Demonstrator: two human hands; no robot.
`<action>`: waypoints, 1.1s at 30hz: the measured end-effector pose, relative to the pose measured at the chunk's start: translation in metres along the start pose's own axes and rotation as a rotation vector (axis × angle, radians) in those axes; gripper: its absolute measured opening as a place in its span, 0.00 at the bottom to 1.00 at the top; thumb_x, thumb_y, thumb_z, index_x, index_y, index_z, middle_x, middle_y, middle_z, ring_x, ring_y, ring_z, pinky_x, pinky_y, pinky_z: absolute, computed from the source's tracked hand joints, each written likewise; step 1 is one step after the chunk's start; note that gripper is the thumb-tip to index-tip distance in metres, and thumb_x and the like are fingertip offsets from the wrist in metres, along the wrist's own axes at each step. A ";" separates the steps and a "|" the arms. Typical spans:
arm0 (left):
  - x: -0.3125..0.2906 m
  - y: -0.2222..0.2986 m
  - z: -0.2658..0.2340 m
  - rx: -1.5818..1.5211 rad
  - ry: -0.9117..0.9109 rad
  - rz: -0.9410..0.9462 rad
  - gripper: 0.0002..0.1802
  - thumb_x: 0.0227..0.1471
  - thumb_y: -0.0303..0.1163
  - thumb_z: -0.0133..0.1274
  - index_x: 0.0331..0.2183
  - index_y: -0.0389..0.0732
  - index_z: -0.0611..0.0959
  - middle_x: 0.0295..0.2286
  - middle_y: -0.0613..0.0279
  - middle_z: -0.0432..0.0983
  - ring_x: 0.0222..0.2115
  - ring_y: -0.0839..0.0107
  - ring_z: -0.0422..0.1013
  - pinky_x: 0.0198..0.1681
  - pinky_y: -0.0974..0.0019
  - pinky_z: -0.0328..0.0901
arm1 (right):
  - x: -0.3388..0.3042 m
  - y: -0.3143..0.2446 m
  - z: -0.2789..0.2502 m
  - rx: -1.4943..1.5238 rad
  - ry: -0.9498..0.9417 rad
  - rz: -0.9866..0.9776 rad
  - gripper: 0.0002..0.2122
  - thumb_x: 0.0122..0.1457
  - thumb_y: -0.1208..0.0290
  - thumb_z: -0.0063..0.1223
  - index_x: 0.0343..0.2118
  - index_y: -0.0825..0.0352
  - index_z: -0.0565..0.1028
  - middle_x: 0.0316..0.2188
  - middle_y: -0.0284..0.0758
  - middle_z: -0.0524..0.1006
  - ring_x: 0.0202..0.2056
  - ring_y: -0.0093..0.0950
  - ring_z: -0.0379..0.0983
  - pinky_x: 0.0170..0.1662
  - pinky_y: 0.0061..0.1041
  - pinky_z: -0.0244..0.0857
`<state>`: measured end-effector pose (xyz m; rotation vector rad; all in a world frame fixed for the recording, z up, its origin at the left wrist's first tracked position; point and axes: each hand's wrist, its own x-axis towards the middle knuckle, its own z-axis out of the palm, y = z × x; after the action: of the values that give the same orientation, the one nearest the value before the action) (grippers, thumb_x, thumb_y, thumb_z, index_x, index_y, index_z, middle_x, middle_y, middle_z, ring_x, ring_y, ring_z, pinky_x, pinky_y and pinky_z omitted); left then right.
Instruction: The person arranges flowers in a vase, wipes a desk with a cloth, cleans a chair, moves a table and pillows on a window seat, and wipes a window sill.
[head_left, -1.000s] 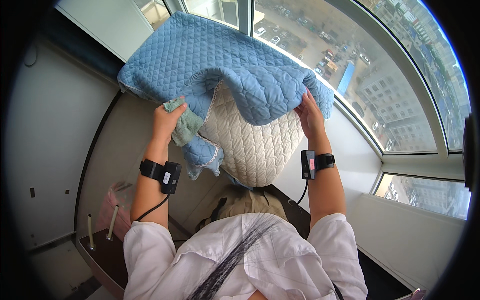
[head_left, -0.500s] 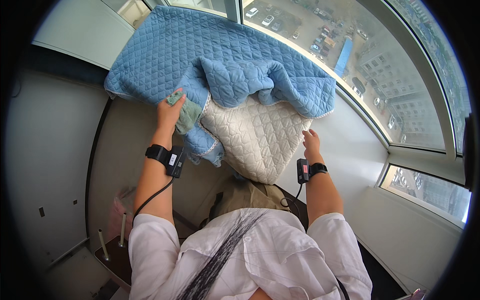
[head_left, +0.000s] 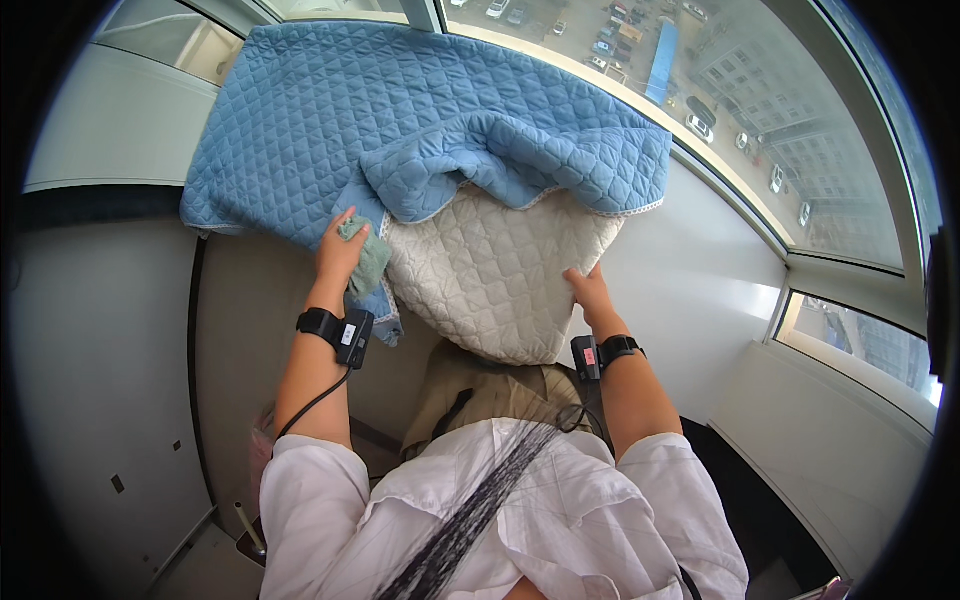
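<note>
A blue quilted cover [head_left: 300,130] drapes over a surface below the window, its near part folded back so that its cream quilted underside [head_left: 500,265] shows. White lace trim runs along its edge. Crumpled in my left hand [head_left: 338,255] is a green cloth [head_left: 370,265], held beside a hanging blue corner of the cover. My right hand [head_left: 592,292] is closed on the right edge of the cream side, thumb on top; its other fingers are partly hidden behind the fabric.
A large window [head_left: 770,130] curves along the far and right sides. White panel [head_left: 690,280] lies right of the cover. Grey cabinet doors [head_left: 100,360] stand at left. Cables run from the black wrist devices [head_left: 354,338] along my arms.
My right hand has moved left and taken hold of the cream edge. My left hand, still with the green cloth, is slightly lower. The cream side looks more spread out, and the view has shifted.
</note>
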<state>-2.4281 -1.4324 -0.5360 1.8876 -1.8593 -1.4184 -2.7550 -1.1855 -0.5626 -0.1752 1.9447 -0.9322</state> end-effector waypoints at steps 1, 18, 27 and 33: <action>-0.017 0.015 0.013 -0.059 -0.227 0.073 0.24 0.49 0.36 0.58 0.50 0.46 0.76 0.45 0.56 0.75 0.45 0.66 0.71 0.48 0.65 0.63 | 0.001 0.000 0.005 -0.139 0.024 -0.117 0.28 0.50 0.71 0.52 0.56 0.67 0.59 0.45 0.40 0.72 0.43 0.33 0.71 0.46 0.29 0.64; -0.093 -0.034 -0.075 -0.441 -0.145 0.297 0.26 0.49 0.31 0.58 0.51 0.41 0.74 0.52 0.52 0.64 0.51 0.64 0.63 0.53 0.66 0.59 | -0.089 -0.222 0.322 -0.016 -0.477 -0.578 0.39 0.52 0.73 0.51 0.64 0.67 0.42 0.44 0.45 0.71 0.43 0.31 0.70 0.47 0.27 0.64; 0.011 -0.118 -0.179 -0.862 0.145 -0.106 0.23 0.53 0.35 0.56 0.48 0.32 0.74 0.43 0.59 0.73 0.42 0.73 0.69 0.44 0.68 0.64 | -0.103 -0.244 0.384 -0.168 -0.872 -0.669 0.40 0.57 0.69 0.53 0.65 0.61 0.38 0.41 0.38 0.74 0.36 0.23 0.73 0.42 0.23 0.67; 0.054 -0.134 -0.158 -0.787 0.134 -0.218 0.23 0.54 0.37 0.54 0.47 0.32 0.75 0.42 0.58 0.74 0.41 0.70 0.70 0.43 0.67 0.65 | -0.076 -0.192 0.312 -0.219 -0.716 -0.472 0.39 0.58 0.68 0.52 0.65 0.59 0.39 0.44 0.39 0.73 0.39 0.24 0.72 0.43 0.23 0.66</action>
<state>-2.2380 -1.5256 -0.5666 1.7156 -0.8371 -1.6882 -2.5108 -1.4518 -0.4657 -0.9892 1.3375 -0.7916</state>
